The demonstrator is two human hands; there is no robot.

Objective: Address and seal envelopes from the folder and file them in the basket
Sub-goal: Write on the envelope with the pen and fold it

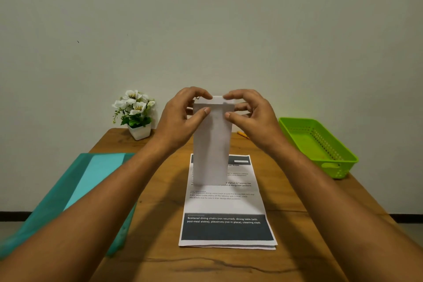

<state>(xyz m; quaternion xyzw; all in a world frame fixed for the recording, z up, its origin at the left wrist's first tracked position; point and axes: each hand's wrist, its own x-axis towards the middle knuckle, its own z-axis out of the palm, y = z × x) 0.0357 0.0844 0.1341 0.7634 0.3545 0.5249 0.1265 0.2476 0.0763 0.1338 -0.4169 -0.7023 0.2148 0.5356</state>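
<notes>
A plain room set up as a small home desk corner: a brown wooden table (160,247) pushed against a bare pale wall (206,18), a white pot of artificial white flowers (135,113), printed white paper sheets (226,213), a teal plastic folder (91,185), a lime-green perforated plastic basket (320,144).

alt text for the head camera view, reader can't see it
The left hand and right hand pinch the top of a white envelope held upright over a printed sheet on a wooden table. A teal folder lies left, a green basket right, potted flowers behind.
</notes>
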